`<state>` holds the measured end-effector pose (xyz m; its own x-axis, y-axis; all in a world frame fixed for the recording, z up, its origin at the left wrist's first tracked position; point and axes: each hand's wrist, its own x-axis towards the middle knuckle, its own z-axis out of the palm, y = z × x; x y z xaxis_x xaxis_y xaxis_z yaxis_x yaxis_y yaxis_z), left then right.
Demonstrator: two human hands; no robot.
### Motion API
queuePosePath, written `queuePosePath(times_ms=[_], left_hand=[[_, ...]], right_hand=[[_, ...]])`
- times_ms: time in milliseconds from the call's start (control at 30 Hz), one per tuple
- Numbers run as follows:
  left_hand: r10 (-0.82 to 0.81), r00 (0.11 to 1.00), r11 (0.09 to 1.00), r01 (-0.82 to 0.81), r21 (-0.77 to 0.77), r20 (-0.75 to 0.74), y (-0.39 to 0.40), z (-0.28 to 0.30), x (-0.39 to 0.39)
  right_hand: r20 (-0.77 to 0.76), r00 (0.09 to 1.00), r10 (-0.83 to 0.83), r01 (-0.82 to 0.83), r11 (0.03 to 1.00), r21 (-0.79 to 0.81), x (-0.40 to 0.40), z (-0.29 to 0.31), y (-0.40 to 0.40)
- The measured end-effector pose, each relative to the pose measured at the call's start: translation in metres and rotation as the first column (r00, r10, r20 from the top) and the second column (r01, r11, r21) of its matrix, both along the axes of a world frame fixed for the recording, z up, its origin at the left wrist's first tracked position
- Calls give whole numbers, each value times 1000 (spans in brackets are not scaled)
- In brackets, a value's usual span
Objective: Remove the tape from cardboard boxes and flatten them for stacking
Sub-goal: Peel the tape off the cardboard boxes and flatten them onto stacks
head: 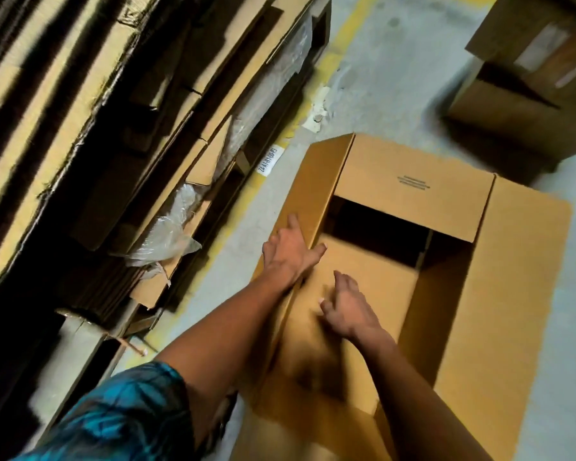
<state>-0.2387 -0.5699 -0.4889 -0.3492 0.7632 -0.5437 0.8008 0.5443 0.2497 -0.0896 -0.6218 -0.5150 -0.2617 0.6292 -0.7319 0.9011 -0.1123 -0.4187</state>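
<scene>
A large brown cardboard box [499, 294] stands open on the concrete floor, its flaps spread outward and its inside dark. My left hand [290, 249] grips the box's left flap edge, fingers on the outer face and thumb over the inner side. My right hand [346, 307] rests with relaxed fingers on the near inner flap [373, 344], slightly blurred. No tape is visible on the box.
A tall stack of flattened cardboard sheets [97, 128] with clear plastic wrap [167, 234] fills the left. Another box [529, 104] stands at the back right. A yellow floor line [346, 34] runs beside the stack, with a white label [269, 160] and a paper scrap [318, 111].
</scene>
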Motion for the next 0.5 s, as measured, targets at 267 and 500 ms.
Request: queuePosePath(times_ms=[267,500], left_hand=[[-109,994,994,109,21,6,25,-21,21],[-118,993,993,118,-17,15,28,-21,21]], right_hand=[[206,929,-308,82,712,697,-21,14,121],[110,951,-288,120,674,729,-24,27,186]])
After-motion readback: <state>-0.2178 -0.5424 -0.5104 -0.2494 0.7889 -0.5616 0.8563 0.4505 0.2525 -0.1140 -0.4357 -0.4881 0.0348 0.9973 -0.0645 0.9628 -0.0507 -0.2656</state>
